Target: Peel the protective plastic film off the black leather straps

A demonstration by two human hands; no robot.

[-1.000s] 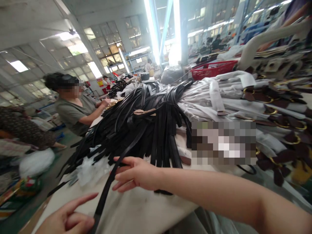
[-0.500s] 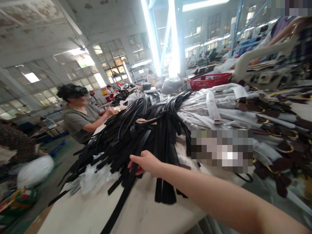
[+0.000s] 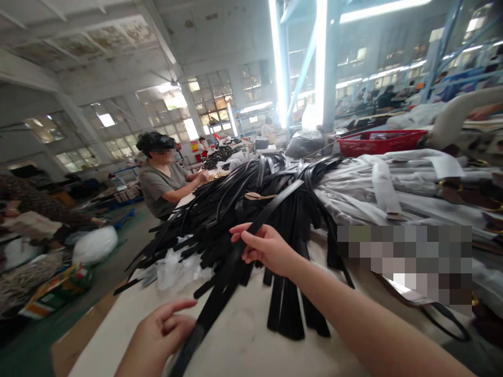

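Note:
A long black strap [image 3: 226, 275] runs slantwise from the heap of black straps [image 3: 220, 209] down to the bottom edge of the view. My right hand [image 3: 265, 246] grips it near its middle, thumb on top and fingers curled beneath. Lower left, my left hand [image 3: 161, 332] is beside the strap's near part. Its index finger is stretched out and stands apart from the thumb, whose tip is at the strap's edge. Whether the thumb touches the strap I cannot tell. Several strap ends hang over the pale tabletop [image 3: 243, 335].
White-wrapped straps [image 3: 373, 183] with brown ends lie to the right, behind a blurred patch. A red basket [image 3: 381, 142] stands at the back. Crumpled clear plastic [image 3: 176, 272] lies left of the straps. Another person [image 3: 161, 178] works at the table's left side.
My left hand has come into view at the lower left. My right hand still holds the strap, now with its upper part raised. The whole view has shifted, with the scene moving rightward.

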